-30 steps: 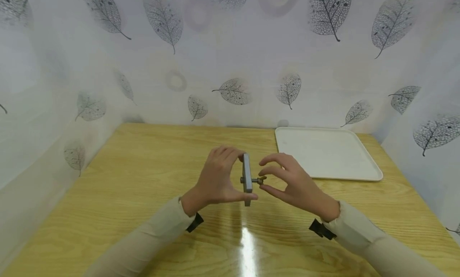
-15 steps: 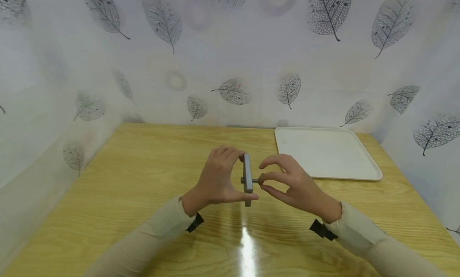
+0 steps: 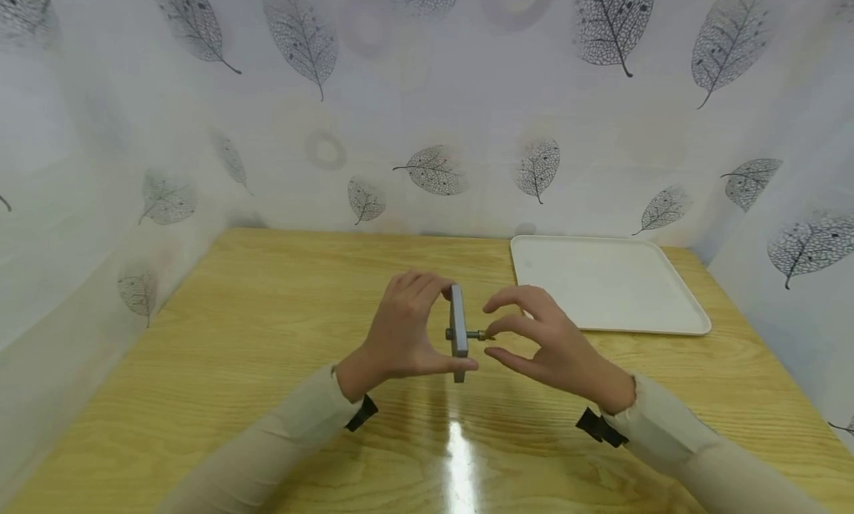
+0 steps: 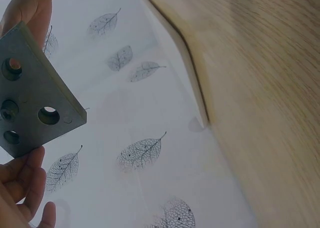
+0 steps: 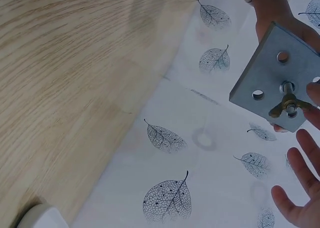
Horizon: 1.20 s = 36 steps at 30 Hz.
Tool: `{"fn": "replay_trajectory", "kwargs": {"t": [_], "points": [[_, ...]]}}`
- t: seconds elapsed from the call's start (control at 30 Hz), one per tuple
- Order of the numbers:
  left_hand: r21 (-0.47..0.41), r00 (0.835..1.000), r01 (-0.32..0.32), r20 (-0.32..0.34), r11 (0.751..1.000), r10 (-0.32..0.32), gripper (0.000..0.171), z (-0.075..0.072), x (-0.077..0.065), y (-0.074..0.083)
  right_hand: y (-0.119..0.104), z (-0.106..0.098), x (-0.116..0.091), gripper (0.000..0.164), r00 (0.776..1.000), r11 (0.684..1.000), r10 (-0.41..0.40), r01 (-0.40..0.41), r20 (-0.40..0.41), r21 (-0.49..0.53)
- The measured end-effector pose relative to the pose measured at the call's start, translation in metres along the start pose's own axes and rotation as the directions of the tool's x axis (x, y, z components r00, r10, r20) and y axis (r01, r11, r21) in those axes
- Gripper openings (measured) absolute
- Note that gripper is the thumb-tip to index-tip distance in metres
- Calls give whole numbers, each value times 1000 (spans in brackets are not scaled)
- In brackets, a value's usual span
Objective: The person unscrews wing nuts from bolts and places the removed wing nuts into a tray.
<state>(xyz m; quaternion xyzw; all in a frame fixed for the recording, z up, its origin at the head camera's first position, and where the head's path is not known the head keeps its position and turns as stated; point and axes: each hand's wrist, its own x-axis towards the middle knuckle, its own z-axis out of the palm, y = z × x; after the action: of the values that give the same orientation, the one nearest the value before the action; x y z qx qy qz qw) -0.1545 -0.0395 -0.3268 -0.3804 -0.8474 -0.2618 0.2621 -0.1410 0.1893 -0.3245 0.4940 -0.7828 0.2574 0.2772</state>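
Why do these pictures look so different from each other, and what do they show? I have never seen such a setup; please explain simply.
There is no robot here: a person works with two bare hands. One camera, worn on the head, looks forward and down. Two others, one on each wrist, view the work from either side, so their pictures look tilted.

The left hand has its grip on the edges of a metal plate with holes. A bolt sticks out of the plate, carrying a brass-coloured wing nut. The right hand is at the wing nut, its thumb apart from it.

On the wooden table lies a white tray; behind is a leaf-patterned backdrop.
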Motion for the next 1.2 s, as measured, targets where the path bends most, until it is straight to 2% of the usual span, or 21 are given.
{"fn": "replay_trajectory", "kwargs": {"t": [0.13,0.23,0.53,0.63,0.8,1.0,1.1,1.2], "points": [[12,1000,2,5,1000,-3,81,0,0,0,-2,0,-1,27,998,998,-57,57,-5,9],[13,1000,2,6,1000,-2,81,0,0,2,-2,1,-1,26,998,998,-64,64,-5,2],[0,1000,2,11,1000,-2,82,0,0,3,4,4,0,36,999,998,35,-33,35,-60],[-1,1000,3,11,1000,-3,82,0,0,3,5,4,-1,36,998,998,47,-45,36,-53],[10,1000,13,9,1000,-13,81,0,0,3,2,1,-2,29,1000,1000,-13,13,-4,0],[13,1000,17,10,1000,-17,80,0,0,2,0,1,-2,26,995,995,-96,96,-36,9],[16,1000,17,13,1000,-17,81,1,0,3,1,2,-2,25,994,995,-100,101,-46,7],[17,1000,14,15,1000,-14,81,2,0,3,3,3,-2,27,998,998,-62,62,-32,-3]]}}
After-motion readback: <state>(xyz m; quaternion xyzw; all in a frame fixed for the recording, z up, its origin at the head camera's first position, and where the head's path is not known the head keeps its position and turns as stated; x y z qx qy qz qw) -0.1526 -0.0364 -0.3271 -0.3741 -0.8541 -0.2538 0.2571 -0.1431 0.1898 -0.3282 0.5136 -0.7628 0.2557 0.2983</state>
